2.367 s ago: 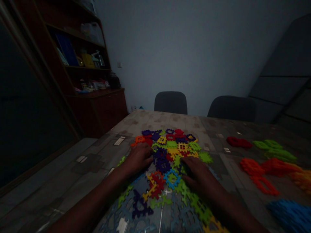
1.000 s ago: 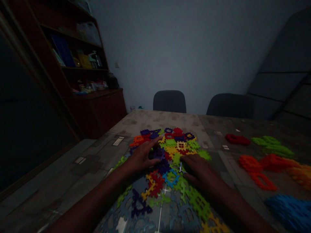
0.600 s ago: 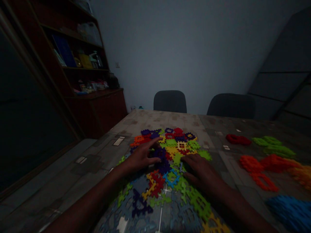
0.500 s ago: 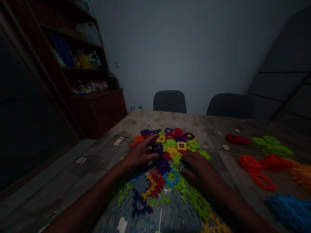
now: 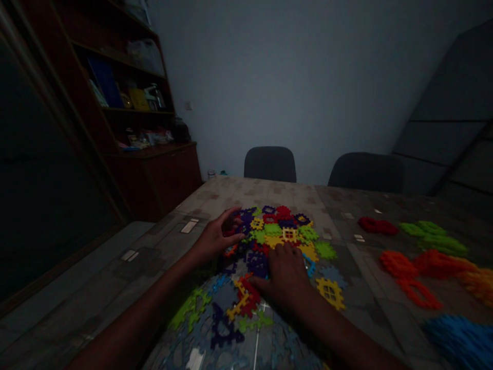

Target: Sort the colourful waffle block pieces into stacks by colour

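A heap of flat, notched plastic building pieces (image 5: 271, 229) in several colours lies on the table in front of me. My left hand (image 5: 216, 237) curves around the heap's left side, thumb and fingers apart, nearest to some purple pieces (image 5: 246, 226). Across the middle of the heap rests my right hand (image 5: 287, 270), its thumb stretched to the left beside a purple piece (image 5: 256, 263) and a red piece (image 5: 250, 297). Its fingertips are partly hidden. A yellow window-shaped piece (image 5: 330, 293) lies to the right of that hand.
Sorted groups sit at the right: red pieces (image 5: 377, 225), green pieces (image 5: 433, 237), orange pieces (image 5: 410, 275) and blue pieces (image 5: 460, 329). Translucent grey pieces (image 5: 204, 329) spread over the near side. Beyond the table (image 5: 246, 186) stand two chairs (image 5: 269, 163).
My right hand has moved left across the heap, and the yellow window-shaped piece beside it now shows. My left hand has shifted slightly left, with its fingers still apart.
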Available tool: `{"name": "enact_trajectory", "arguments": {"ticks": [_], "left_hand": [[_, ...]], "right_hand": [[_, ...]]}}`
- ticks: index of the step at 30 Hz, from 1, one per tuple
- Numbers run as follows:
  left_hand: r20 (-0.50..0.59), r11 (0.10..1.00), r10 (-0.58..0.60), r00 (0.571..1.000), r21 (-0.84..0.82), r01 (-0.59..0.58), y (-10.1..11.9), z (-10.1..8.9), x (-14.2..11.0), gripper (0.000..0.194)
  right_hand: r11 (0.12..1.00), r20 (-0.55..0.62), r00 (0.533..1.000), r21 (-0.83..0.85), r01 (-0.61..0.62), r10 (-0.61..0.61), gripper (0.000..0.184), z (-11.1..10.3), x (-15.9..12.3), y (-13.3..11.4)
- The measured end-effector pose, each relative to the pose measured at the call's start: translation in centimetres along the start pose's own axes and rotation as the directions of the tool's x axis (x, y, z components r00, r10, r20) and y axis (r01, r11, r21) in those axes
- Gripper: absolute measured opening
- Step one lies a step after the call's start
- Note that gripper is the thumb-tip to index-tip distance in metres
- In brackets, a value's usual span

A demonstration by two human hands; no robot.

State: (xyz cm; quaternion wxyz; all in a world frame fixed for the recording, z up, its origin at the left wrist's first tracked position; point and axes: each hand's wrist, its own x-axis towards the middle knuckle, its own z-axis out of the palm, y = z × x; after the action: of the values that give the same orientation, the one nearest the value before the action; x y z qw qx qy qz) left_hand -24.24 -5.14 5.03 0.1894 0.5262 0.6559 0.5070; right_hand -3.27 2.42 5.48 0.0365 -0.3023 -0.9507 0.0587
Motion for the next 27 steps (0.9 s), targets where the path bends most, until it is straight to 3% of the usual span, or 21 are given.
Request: {"name": "enact_trajectory", "arguments": {"ticks": [5, 8, 11, 14, 16, 19, 22, 25, 27], "left_hand": [[0.028, 1.0, 0.006, 1.0, 0.005, -0.006, -0.2, 0.0, -0.1, 0.077], [0.05, 1.0, 0.02, 0.999, 0.002, -0.021, -0.1, 0.0, -0.2, 0.076], [0.1, 0.999, 0.047, 0.994, -0.006, -0.047, 0.3, 0.0, -0.3, 0.077], [0.188, 0.997, 0.071, 0.98, 0.003, -0.073, 1.0, 0.3, -0.8, 0.078], [0.25, 0.995, 0.091, 0.964, 0.017, -0.099, 1.6, 0.7, -1.3, 0.079], [0.343, 0.98, 0.159, 0.926, 0.057, -0.189, 2.7, 1.7, -2.0, 0.083], [0.463, 0.948, 0.229, 0.856, 0.095, -0.305, 3.7, 3.1, -2.5, 0.086], [0.566, 0.925, 0.256, 0.783, 0.093, -0.369, 4.0, 4.3, -3.0, 0.088], [0.585, 0.905, 0.268, 0.766, 0.12, -0.409, 3.7, 4.8, -3.2, 0.087]], "right_hand": [[0.999, 0.01, 0.999, -0.016, 0.05, -0.05, 0.054, 0.5, 0.3, 0.1], [0.983, 0.04, 0.982, 0.004, 0.185, -0.185, 0.044, -0.1, -0.2, 1.6], [0.92, 0.037, 0.92, 0.066, 0.387, -0.39, 0.047, -0.8, -1.0, 4.0], [0.856, -0.057, 0.867, 0.138, 0.498, -0.495, 0.065, -1.0, -1.8, 6.8], [0.841, -0.152, 0.859, 0.178, 0.511, -0.489, 0.065, -0.8, -2.5, 8.8], [0.869, -0.243, 0.89, 0.229, 0.438, -0.385, 0.044, 0.0, -3.9, 11.3], [0.89, -0.249, 0.924, 0.284, 0.356, -0.29, 0.032, 0.9, -5.3, 12.5], [0.891, -0.227, 0.934, 0.305, 0.336, -0.274, 0.029, 1.4, -6.2, 12.7], [0.89, -0.229, 0.935, 0.311, 0.334, -0.271, 0.028, 1.5, -6.4, 12.6]]}}
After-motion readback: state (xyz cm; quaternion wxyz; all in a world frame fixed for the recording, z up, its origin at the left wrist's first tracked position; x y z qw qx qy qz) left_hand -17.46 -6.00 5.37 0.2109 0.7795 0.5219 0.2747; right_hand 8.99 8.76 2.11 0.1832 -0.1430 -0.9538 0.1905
